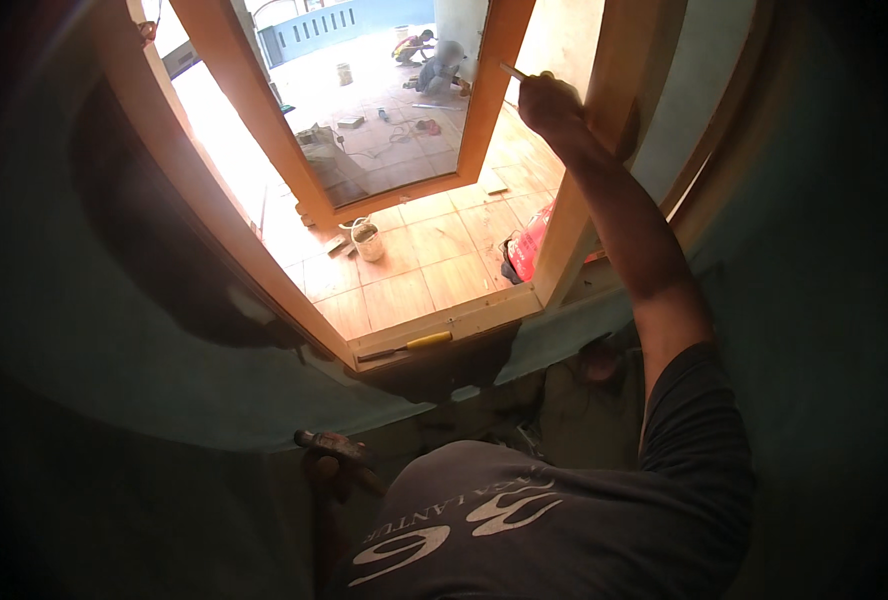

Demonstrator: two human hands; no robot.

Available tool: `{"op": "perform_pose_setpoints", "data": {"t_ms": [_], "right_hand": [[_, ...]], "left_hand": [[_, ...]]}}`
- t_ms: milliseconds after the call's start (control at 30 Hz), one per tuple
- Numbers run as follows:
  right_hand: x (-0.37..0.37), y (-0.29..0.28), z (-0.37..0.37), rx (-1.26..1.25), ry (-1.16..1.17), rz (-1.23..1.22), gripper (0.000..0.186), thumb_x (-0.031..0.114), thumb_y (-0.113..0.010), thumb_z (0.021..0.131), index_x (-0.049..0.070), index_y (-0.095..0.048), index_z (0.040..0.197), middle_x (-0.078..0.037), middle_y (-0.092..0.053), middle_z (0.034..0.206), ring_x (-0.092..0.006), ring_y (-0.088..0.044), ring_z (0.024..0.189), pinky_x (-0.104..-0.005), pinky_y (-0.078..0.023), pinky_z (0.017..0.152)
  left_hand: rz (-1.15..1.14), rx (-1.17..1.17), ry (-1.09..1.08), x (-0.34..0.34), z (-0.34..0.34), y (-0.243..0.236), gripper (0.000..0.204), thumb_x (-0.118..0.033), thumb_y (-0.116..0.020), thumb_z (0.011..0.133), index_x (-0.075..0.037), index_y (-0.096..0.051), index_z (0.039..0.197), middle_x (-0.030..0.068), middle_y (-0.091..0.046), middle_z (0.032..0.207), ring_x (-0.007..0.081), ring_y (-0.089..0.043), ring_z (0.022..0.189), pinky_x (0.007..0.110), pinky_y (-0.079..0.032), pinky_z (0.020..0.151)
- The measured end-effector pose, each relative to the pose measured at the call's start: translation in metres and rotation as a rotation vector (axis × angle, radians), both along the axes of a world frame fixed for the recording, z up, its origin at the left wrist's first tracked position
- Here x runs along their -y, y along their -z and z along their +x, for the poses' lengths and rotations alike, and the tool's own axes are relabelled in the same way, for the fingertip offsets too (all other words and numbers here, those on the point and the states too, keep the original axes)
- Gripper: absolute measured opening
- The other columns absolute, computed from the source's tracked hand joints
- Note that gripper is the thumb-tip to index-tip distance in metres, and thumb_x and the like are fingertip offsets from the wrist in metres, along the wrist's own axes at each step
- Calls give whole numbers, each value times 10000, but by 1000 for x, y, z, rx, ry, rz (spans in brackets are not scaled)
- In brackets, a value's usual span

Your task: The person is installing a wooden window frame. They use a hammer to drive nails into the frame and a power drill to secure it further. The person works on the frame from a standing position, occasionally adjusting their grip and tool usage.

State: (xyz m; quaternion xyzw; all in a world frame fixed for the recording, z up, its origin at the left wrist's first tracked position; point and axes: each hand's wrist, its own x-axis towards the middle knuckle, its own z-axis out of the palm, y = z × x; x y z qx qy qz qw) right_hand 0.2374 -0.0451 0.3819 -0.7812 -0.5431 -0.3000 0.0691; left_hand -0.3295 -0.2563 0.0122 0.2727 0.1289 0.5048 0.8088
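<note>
My raised right hand (551, 105) is closed around a slim pale pencil-like stick (512, 72). Its tip points at the side stile of a glazed orange-brown wooden window sash (494, 95), which stands swung outward. Whether the tip touches the wood cannot be made out. Low in front of my body, in shadow, my left hand (330, 478) grips what looks like a hammer (336, 446), dark head uppermost. On the bottom rail of the wooden window frame (484, 318) lies a chisel (404, 347) with a yellow handle, its blade toward the left.
Through the opening, a white bucket (367, 240) stands on the tiled floor (434, 270) near wood offcuts (339, 246). A red item (532, 245) sits by the right jamb. Beyond the glass, two people (439, 68) crouch among tools and cords. A dark green wall (214, 400) surrounds the frame.
</note>
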Motion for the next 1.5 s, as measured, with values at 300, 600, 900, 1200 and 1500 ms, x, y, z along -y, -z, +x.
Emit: {"op": "perform_pose_setpoints", "data": {"t_ms": [300, 600, 900, 1200, 1500], "right_hand": [[24, -26, -6, 47, -62, -4, 257, 175, -560, 956, 17, -756, 1009, -217, -750, 992, -358, -759, 882, -472, -615, 767], [106, -8, -44, 116, 109, -35, 210, 191, -656, 928, 23, -770, 982, -223, -737, 995, -339, -768, 847, -467, -628, 711], [170, -9, -75, 97, 174, -26, 295, 193, -576, 1003, -46, -692, 1130, -206, -710, 1031, -332, -768, 865, -441, -644, 763], [215, 43, -101, -258, -297, 205, 287, 83, -598, 967, 45, -643, 1248, -192, -709, 1109, -367, -712, 1030, -444, -586, 851], [238, 240, -263, -1674, -981, -216, 174, -8, -679, 930, 3, -619, 1093, -151, -718, 975, -199, -708, 902, -355, -570, 783]], "left_hand": [[237, -382, -151, 11, 49, -60, 534, -451, -733, 955, 31, -550, 1091, 80, -562, 993, 197, -623, 910, 465, -577, 940], [322, -521, -138, 10, 46, -74, 498, -434, -715, 922, 38, -592, 1015, 87, -599, 959, 183, -642, 860, 422, -590, 855], [500, -748, -138, 1, 41, -89, 438, -396, -754, 880, 14, -602, 895, 89, -616, 878, 174, -659, 782, 373, -591, 751], [876, -854, -121, -11, 36, -90, 264, -62, -886, 739, -36, -674, 893, 117, -699, 1022, 165, -691, 794, 334, -570, 671], [552, -844, 117, 9, 56, -126, 395, -58, -918, 720, -68, -770, 1086, 241, -500, 1523, 137, -713, 809, 282, -566, 668]]}}
